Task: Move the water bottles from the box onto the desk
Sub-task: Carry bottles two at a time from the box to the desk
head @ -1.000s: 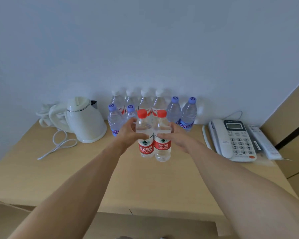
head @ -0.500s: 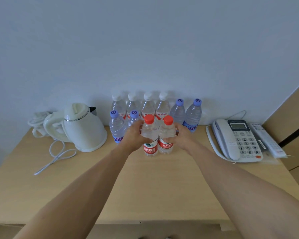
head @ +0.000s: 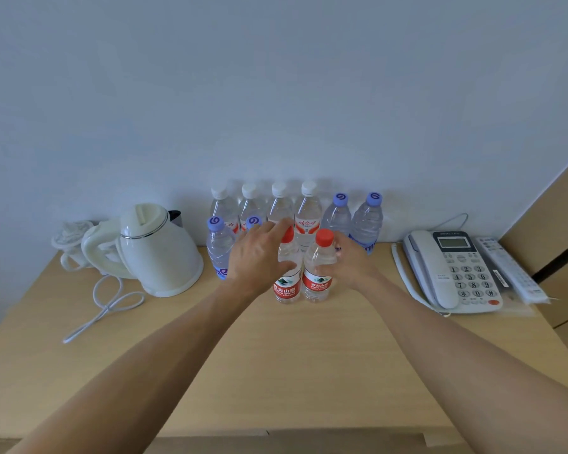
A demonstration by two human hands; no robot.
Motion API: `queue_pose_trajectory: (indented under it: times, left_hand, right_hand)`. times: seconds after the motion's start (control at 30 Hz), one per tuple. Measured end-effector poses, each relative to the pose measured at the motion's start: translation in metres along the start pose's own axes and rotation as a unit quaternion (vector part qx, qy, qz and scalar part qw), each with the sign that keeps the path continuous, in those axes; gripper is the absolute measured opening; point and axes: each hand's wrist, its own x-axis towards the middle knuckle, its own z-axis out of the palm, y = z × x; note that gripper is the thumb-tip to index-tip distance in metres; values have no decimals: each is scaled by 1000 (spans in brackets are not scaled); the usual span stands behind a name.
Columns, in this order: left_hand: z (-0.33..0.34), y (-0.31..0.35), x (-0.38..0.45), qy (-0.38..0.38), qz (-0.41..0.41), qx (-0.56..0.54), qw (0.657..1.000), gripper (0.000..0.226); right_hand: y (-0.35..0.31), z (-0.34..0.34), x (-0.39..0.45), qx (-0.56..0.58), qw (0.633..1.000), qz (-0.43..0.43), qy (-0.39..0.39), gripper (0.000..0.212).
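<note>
- Progress: ten water bottles stand upright on the surface [head: 309, 362]; the box is barely in view at the bottom edge, so what remains in it cannot be told.
- Red-capped bottles: two, the left bottle [head: 287, 283] and the right bottle [head: 317, 276], side by side in front of the others.
- Left hand [head: 259, 257]: fingers extended and loose over the left bottle, judged to be letting go.
- Right hand [head: 351, 263]: fingers curled around the right bottle.
- White-capped bottles [head: 309, 211]: four, along the wall.
- Blue-capped bottles [head: 368, 221]: four, two on each side.
- Also present: one kettle [head: 158, 253], one telephone [head: 450, 270], one remote control [head: 509, 273].
</note>
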Motion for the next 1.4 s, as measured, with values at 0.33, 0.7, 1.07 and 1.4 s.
queue_pose_trajectory:
  times: [0.33, 0.7, 1.07, 1.4]
  left_hand:
    - [-13, -4, 35, -33, 46, 150, 987, 51]
    - [-7, -1, 67, -66, 16, 157, 985, 47]
    - [-7, -9, 76, -66, -57, 85, 993, 42]
    - [-7, -7, 82, -59, -95, 65, 992, 41]
  right_hand:
    - [-1, 2, -5, -62, 996, -16, 60, 59]
    - [-2, 0, -2, -86, 993, -11, 79, 54]
    - [-11, 6, 30, -71, 991, -7, 117, 43]
    - [-11, 1, 28, -62, 990, 1, 130, 49]
